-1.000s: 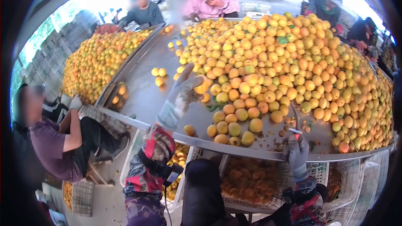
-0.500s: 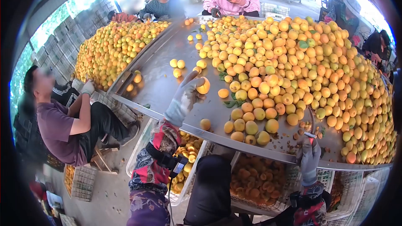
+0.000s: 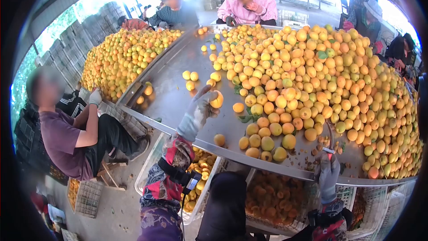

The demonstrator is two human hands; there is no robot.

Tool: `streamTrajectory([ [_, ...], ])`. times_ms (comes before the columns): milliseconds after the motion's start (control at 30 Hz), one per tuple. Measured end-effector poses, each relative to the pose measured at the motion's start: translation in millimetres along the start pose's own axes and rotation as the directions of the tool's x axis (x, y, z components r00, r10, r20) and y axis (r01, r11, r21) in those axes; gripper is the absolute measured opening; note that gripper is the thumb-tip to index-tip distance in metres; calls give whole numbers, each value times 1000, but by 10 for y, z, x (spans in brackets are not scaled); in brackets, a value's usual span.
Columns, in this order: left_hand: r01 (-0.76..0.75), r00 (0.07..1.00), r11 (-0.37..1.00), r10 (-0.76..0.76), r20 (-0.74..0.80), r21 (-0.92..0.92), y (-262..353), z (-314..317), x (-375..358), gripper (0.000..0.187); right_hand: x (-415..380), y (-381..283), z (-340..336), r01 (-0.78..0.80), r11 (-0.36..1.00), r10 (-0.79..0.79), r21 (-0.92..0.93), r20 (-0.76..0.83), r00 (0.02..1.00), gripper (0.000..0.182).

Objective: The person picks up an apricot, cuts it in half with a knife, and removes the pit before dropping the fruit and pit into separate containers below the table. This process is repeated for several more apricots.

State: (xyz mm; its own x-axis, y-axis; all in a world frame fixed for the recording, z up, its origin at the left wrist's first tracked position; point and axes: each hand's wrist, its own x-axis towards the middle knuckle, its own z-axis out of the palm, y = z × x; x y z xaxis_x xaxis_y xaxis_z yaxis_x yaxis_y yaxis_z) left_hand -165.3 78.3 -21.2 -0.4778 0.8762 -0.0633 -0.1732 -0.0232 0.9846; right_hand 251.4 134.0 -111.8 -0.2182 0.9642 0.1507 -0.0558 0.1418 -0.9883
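In a grey-white work glove, my left hand [image 3: 195, 112] is closed round a yellow-orange apricot [image 3: 216, 100], raised over the metal table [image 3: 171, 102]. My gloved right hand [image 3: 328, 174] is at the table's near edge. It grips a small knife [image 3: 331, 136] with a thin curved blade pointing away from me. Beyond the blade rises a big heap of apricots [image 3: 294, 78]. Brown pits and scraps [image 3: 314, 151] lie by the knife. One loose apricot [image 3: 219, 139] rests near the edge, close to my left wrist.
Below the table edge, a crate [image 3: 217, 169] holds halved apricots [image 3: 196, 183]; another holds darker pieces [image 3: 276, 192]. At left a person [image 3: 67, 129] sits beside a crate [image 3: 89, 196]. Opposite, a person in pink [image 3: 249, 11] faces the table. A second heap [image 3: 125, 58] stands far left.
The view has tilted a little, so the scene sits slightly lower. My left hand keeps the apricot and my right hand the knife, both nearly in place.
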Motion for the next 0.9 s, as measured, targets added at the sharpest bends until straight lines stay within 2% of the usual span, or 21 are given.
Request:
streamTrajectory([
  [233,47,998,999,-46,-40,11,-79,-36,-14,59,3,31,-11,10,1000,-10,22,5,1000,29],
  [367,42,999,999,-42,0,5,-114,-100,10,62,-2,5,12,-8,1000,8,27,-3,1000,28],
  [433,17,1000,1000,-18,-17,-23,-155,-104,4,76,7,-18,18,0,1000,0,20,3,1000,28],
  [533,46,999,999,-46,-11,5,-152,-112,-5,65,-2,50,-6,26,1000,-26,18,9,1000,30],
  [800,53,998,999,-54,-17,-9,-131,-72,23,63,2,54,-12,43,999,-43,-20,19,999,31],
  [900,41,999,999,-41,-9,-29,-117,-75,13,62,3,111,-18,1,999,0,37,-18,1000,30],
])
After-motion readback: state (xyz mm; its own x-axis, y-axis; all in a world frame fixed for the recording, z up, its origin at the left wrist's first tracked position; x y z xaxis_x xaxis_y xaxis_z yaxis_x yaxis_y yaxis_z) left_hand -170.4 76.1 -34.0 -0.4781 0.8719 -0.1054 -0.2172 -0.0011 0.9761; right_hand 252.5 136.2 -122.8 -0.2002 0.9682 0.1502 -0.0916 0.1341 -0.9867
